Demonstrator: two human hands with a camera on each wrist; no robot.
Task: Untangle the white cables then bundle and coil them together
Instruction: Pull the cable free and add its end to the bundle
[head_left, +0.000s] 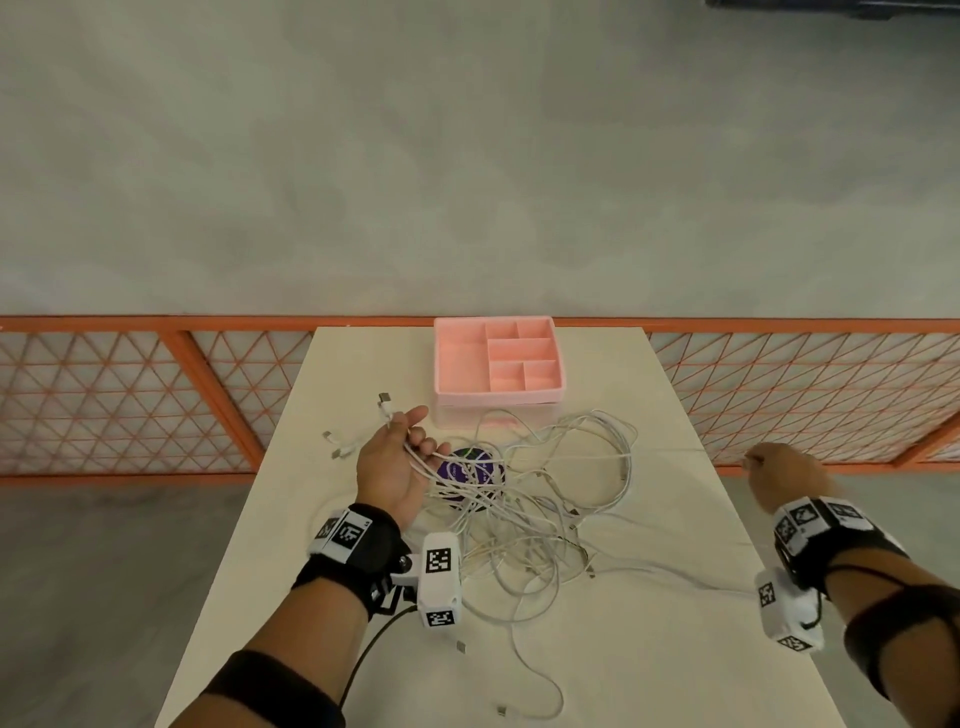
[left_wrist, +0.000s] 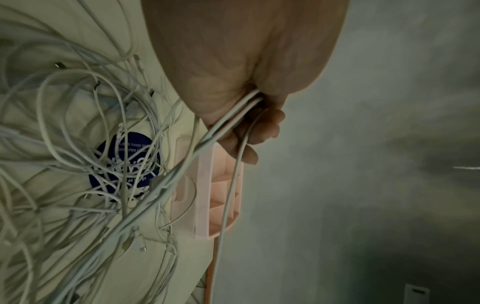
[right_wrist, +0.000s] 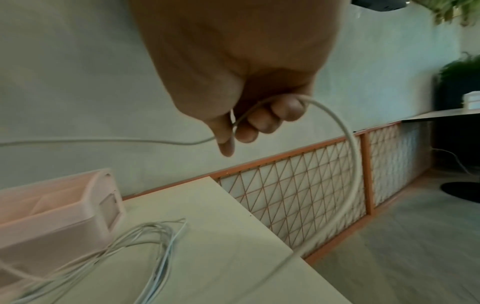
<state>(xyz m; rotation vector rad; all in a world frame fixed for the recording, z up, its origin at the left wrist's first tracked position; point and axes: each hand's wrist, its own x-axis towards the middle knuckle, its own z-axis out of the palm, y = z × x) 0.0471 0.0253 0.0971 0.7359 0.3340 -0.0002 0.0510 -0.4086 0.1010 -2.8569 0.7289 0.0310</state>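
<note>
The table (head_left: 649, 649) carries nearly everything. Past the left fingertips stands a pink tray (head_left: 460, 358) with dividers, and under the heap of cables (head_left: 540, 499), just off the left fingers, lies a round blue sticker (head_left: 457, 470).

The cables sprawl in loose crossing loops from the left fingers out toward the right ones. They look light, thin and limp, so they should follow any pull without resisting, but they are smooth enough to slide through a loose grip, and the loops are likely to snag and tighten if dragged hard. The plugs (head_left: 384, 400) are the stiff parts and the natural place to take hold, since a cable traced from its end can be drawn free one at a time (the middle of the heap offers no such start).

The left hand (head_left: 389, 467) is curled round several strands, with plug ends sticking out beyond the thumb side. The right hand (head_left: 784, 470) is held well off to the side, its fingers curled round a single cable (right_wrist: 348, 131).

The head view alone shows the whole heap and how far apart the hands are. The left wrist view shows what it hides: the strands (left_wrist: 233, 115) pressed between palm and curled fingers, and print on the sticker. The right wrist view shows the single cable looping over the fingers (right_wrist: 265, 121) and trailing down toward the table edge, which the head view barely resolves.
</note>
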